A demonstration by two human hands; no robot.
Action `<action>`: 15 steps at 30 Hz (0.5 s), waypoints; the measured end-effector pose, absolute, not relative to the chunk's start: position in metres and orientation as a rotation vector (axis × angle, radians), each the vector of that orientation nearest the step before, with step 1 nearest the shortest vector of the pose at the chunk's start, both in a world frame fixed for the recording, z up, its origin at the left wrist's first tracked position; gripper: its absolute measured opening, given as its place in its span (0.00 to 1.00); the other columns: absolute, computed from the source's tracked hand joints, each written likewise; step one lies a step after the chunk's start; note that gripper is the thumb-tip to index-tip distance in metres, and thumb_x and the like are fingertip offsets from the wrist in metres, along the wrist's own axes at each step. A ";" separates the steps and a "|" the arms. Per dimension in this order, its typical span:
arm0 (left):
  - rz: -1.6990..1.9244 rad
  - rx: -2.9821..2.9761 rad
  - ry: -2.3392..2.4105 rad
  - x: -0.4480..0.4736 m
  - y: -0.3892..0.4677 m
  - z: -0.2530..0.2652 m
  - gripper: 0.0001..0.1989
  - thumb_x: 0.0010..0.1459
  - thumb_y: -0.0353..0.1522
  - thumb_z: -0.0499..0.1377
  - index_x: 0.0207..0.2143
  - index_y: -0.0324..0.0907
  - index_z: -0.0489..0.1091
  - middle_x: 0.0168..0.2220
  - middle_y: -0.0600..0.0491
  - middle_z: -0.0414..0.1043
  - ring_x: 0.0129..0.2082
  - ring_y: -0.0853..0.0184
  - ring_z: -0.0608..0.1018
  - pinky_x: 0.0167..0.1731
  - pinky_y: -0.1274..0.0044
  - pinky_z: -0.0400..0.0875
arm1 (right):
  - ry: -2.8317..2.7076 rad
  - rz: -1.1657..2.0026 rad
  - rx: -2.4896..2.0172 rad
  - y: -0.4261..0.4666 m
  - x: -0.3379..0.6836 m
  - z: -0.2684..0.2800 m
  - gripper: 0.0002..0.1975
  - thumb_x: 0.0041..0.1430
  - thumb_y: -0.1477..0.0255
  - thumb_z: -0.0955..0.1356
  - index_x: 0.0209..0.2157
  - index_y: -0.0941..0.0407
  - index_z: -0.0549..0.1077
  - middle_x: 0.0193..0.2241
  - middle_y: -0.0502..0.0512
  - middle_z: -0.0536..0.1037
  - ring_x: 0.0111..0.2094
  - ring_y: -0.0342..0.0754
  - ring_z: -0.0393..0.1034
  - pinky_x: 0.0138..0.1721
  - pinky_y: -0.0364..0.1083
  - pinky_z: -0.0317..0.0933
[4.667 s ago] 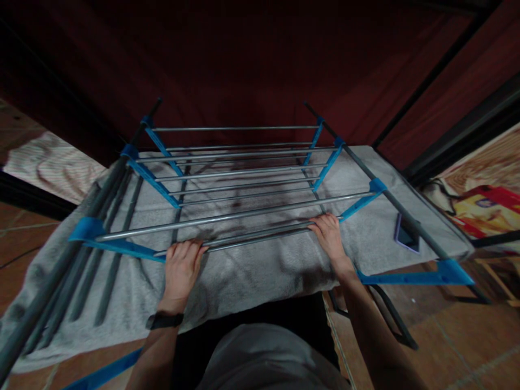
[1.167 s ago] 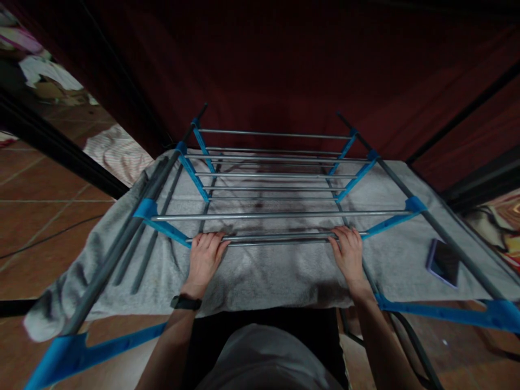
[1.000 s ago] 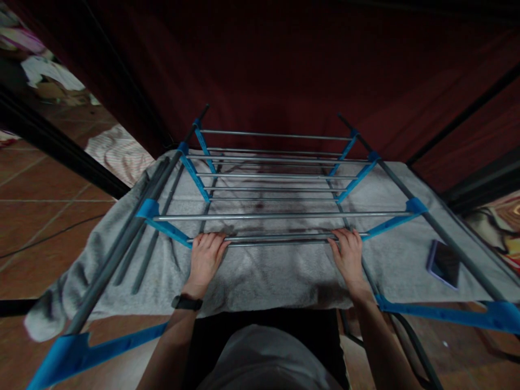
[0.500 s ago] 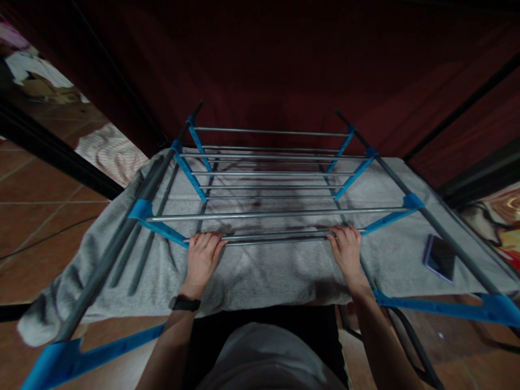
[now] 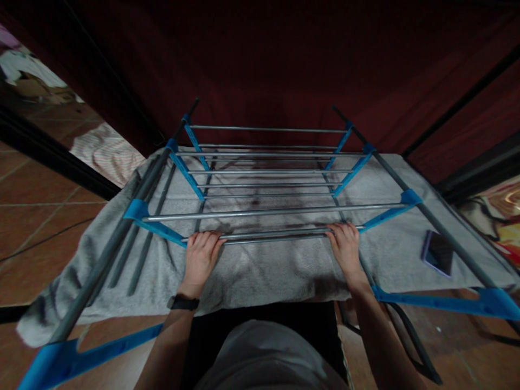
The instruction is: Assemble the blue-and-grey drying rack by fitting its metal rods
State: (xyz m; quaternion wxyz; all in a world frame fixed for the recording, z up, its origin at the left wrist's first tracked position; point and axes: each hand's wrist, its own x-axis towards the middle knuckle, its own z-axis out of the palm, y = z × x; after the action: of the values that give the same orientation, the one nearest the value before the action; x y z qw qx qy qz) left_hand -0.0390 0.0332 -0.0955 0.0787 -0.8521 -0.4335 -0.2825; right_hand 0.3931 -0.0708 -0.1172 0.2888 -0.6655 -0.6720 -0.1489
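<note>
The rack of grey metal tubes and bright blue plastic brackets [image 5: 264,212] stands over the cloth ahead of both hands, its sides running out beyond each. The left hand [image 5: 201,257] and the right hand [image 5: 345,249] are well apart, each with fingers closed over the slim pair of grey metal rods [image 5: 276,233] that spans between them.

The rack looks light for its breadth. Its rods should be stiff, smooth and perhaps slippery; the blue joints seem likelier to flex or slip. A hold near the rod ends, just inside the brackets, as here, should spread the load evenly.

Beneath the hands lies a soft grey plush cloth [image 5: 268,276], rucked to the left, which probably gives a little. More grey tubes [image 5: 140,262] rest on it left of the left hand; a dark phone with a lilac edge [image 5: 439,254] lies right of the right hand. Beyond the hands hangs a dark red fabric wall [image 5: 260,70]; orange-brown floor tiles [image 5: 32,233] show far left.
</note>
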 end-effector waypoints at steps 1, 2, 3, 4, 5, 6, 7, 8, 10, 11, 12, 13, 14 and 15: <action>-0.850 -2.548 -1.299 -0.039 0.033 -0.096 0.08 0.66 0.36 0.55 0.42 0.43 0.69 0.37 0.51 0.75 0.39 0.60 0.74 0.46 0.67 0.64 | -1.792 -0.398 -1.775 -0.071 0.393 -0.117 0.11 0.69 0.66 0.61 0.46 0.52 0.73 0.43 0.55 0.78 0.48 0.51 0.69 0.61 0.59 0.52; -0.855 -2.544 -1.301 -0.039 0.033 -0.096 0.08 0.66 0.36 0.55 0.43 0.43 0.69 0.37 0.50 0.75 0.40 0.60 0.74 0.46 0.67 0.64 | -1.790 -0.399 -1.773 -0.071 0.393 -0.117 0.11 0.69 0.66 0.61 0.46 0.52 0.73 0.43 0.54 0.78 0.48 0.51 0.69 0.61 0.59 0.52; -0.858 -2.541 -1.304 -0.040 0.033 -0.096 0.08 0.66 0.36 0.55 0.43 0.43 0.69 0.38 0.50 0.75 0.40 0.59 0.74 0.46 0.67 0.64 | -1.789 -0.397 -1.770 -0.071 0.393 -0.117 0.11 0.69 0.66 0.62 0.47 0.52 0.73 0.43 0.54 0.78 0.48 0.51 0.69 0.62 0.59 0.52; -0.861 -2.541 -1.308 -0.040 0.033 -0.097 0.08 0.66 0.36 0.55 0.44 0.43 0.69 0.38 0.50 0.76 0.41 0.59 0.74 0.46 0.66 0.64 | -1.790 -0.394 -1.768 -0.071 0.393 -0.117 0.11 0.69 0.67 0.62 0.47 0.52 0.73 0.44 0.54 0.78 0.49 0.51 0.69 0.62 0.59 0.52; -0.865 -2.542 -1.310 -0.040 0.032 -0.097 0.09 0.66 0.36 0.55 0.44 0.43 0.69 0.39 0.49 0.76 0.41 0.59 0.74 0.46 0.66 0.64 | -1.791 -0.391 -1.765 -0.071 0.393 -0.117 0.11 0.69 0.67 0.62 0.47 0.52 0.73 0.44 0.55 0.78 0.49 0.51 0.69 0.62 0.59 0.52; -0.867 -2.547 -1.309 -0.040 0.032 -0.097 0.09 0.66 0.36 0.56 0.45 0.43 0.69 0.40 0.49 0.76 0.42 0.59 0.74 0.46 0.66 0.64 | -1.791 -0.386 -1.764 -0.071 0.393 -0.118 0.11 0.69 0.67 0.62 0.47 0.53 0.73 0.44 0.55 0.78 0.49 0.51 0.69 0.62 0.59 0.52; -0.871 -2.553 -1.306 -0.040 0.032 -0.097 0.10 0.66 0.37 0.56 0.46 0.43 0.69 0.41 0.49 0.76 0.42 0.59 0.74 0.46 0.66 0.64 | -1.793 -0.381 -1.764 -0.071 0.393 -0.118 0.11 0.69 0.67 0.62 0.47 0.53 0.72 0.44 0.55 0.78 0.49 0.51 0.69 0.62 0.59 0.52; -0.873 -2.560 -1.301 -0.040 0.032 -0.098 0.11 0.65 0.37 0.56 0.47 0.43 0.69 0.41 0.49 0.76 0.43 0.59 0.75 0.47 0.66 0.64 | -1.793 -0.377 -1.766 -0.071 0.393 -0.119 0.12 0.69 0.67 0.62 0.48 0.53 0.72 0.44 0.55 0.78 0.50 0.51 0.69 0.62 0.59 0.52; -0.877 -2.565 -1.291 -0.040 0.032 -0.098 0.12 0.65 0.38 0.57 0.48 0.43 0.68 0.41 0.49 0.76 0.42 0.59 0.75 0.47 0.66 0.64 | -1.790 -0.374 -1.776 -0.071 0.394 -0.119 0.12 0.69 0.67 0.62 0.48 0.52 0.72 0.44 0.55 0.78 0.49 0.51 0.69 0.62 0.59 0.52; -0.881 -2.565 -1.291 -0.040 0.032 -0.098 0.12 0.65 0.38 0.57 0.48 0.43 0.68 0.40 0.50 0.76 0.42 0.59 0.75 0.47 0.66 0.64 | -1.788 -0.372 -1.780 -0.071 0.394 -0.119 0.12 0.69 0.67 0.62 0.48 0.52 0.72 0.44 0.55 0.78 0.49 0.51 0.69 0.62 0.59 0.52; -0.884 -2.564 -1.291 -0.039 0.033 -0.098 0.12 0.65 0.38 0.57 0.48 0.43 0.69 0.39 0.50 0.76 0.41 0.59 0.75 0.46 0.66 0.64 | -1.786 -0.370 -1.783 -0.070 0.394 -0.120 0.12 0.69 0.67 0.61 0.48 0.52 0.72 0.44 0.55 0.78 0.49 0.51 0.69 0.62 0.59 0.52; -0.889 -2.561 -1.291 -0.039 0.034 -0.098 0.10 0.65 0.37 0.57 0.46 0.43 0.69 0.38 0.50 0.76 0.40 0.59 0.75 0.46 0.66 0.64 | -1.783 -0.366 -1.785 -0.070 0.394 -0.120 0.12 0.69 0.67 0.61 0.48 0.52 0.72 0.44 0.55 0.78 0.49 0.51 0.69 0.62 0.59 0.52; -0.891 -2.558 -1.292 -0.039 0.034 -0.098 0.09 0.65 0.37 0.56 0.45 0.43 0.69 0.37 0.50 0.76 0.39 0.59 0.74 0.45 0.67 0.64 | -1.780 -0.362 -1.787 -0.070 0.394 -0.119 0.12 0.69 0.66 0.61 0.48 0.52 0.72 0.44 0.55 0.78 0.49 0.51 0.69 0.62 0.59 0.52; -0.890 -2.556 -1.292 -0.038 0.034 -0.097 0.08 0.66 0.36 0.56 0.44 0.43 0.69 0.37 0.50 0.76 0.38 0.59 0.74 0.44 0.67 0.64 | -1.777 -0.356 -1.788 -0.070 0.394 -0.119 0.12 0.69 0.66 0.61 0.48 0.52 0.72 0.44 0.55 0.78 0.49 0.51 0.69 0.62 0.59 0.52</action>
State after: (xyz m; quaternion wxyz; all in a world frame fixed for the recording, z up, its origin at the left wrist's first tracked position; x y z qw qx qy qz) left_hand -0.0384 0.0344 -0.0975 0.0711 -0.8501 -0.4296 -0.2961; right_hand 0.3939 -0.0702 -0.1190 0.2934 -0.6714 -0.6672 -0.1338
